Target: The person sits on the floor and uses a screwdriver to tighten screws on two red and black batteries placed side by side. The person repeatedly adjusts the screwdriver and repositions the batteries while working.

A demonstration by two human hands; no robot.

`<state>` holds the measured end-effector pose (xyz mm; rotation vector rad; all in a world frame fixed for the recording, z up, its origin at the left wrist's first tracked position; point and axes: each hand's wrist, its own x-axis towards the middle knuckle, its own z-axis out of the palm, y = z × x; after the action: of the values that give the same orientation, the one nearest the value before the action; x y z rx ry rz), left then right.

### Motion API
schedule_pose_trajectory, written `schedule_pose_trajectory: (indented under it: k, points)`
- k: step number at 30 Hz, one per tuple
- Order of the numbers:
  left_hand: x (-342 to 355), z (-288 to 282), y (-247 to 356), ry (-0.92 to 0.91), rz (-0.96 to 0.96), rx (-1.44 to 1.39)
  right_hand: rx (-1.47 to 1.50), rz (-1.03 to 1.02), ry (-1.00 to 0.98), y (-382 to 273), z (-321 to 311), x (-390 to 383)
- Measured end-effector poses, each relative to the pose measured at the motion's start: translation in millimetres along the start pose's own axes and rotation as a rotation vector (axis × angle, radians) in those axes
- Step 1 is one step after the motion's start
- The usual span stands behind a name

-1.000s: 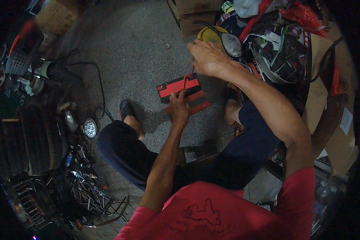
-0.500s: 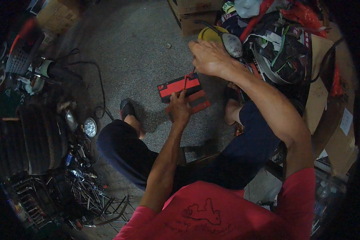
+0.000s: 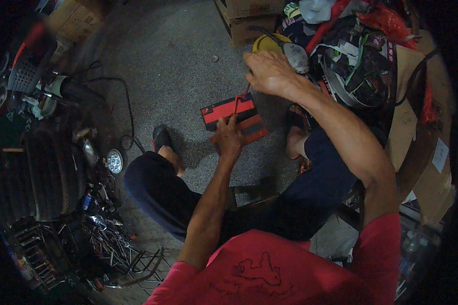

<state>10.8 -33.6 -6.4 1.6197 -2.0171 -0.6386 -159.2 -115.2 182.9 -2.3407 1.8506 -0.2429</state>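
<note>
A red and black block, apparently a battery [image 3: 226, 108], lies on the floor between my legs, with a duller reddish panel [image 3: 254, 131] along its near side. My left hand [image 3: 228, 136] grips the block's near part, fingertips beside a thin red strip or lead [image 3: 236, 105] that runs across its top. Above the block's right end, my right hand [image 3: 267, 71] is closed, knuckles up; what it holds is hidden, though a thin line runs down from under it to the block.
A motorbike [image 3: 51, 89], stacked tyres [image 3: 46, 178], a round lamp [image 3: 114, 161] and loose metal parts [image 3: 117, 244] crowd my left. Cardboard boxes [image 3: 244, 30], a yellow round object [image 3: 264, 44] and piled bags and straps [image 3: 356, 61] stand ahead and right. A black cable [image 3: 130, 117] trails on the floor.
My right hand has shifted very slightly to the right. My left hand and the block look almost unchanged.
</note>
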Motion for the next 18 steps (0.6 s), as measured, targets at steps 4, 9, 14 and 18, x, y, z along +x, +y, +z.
schedule_pose_trajectory:
  k: [4,9,14,18]
  points:
    - [0,0,-2,0.001,0.001,0.043,0.037,-0.015,0.012,-1,0,0]
    - [-1,0,-1,-0.005,-0.014,0.056,0.036,0.031,-0.056,-7,-6,-1]
    - [0,1,-2,0.023,0.016,0.027,-0.005,-0.021,-0.016,0,4,2]
    - [0,1,-1,0.019,0.012,0.032,0.045,-0.088,0.010,3,5,0]
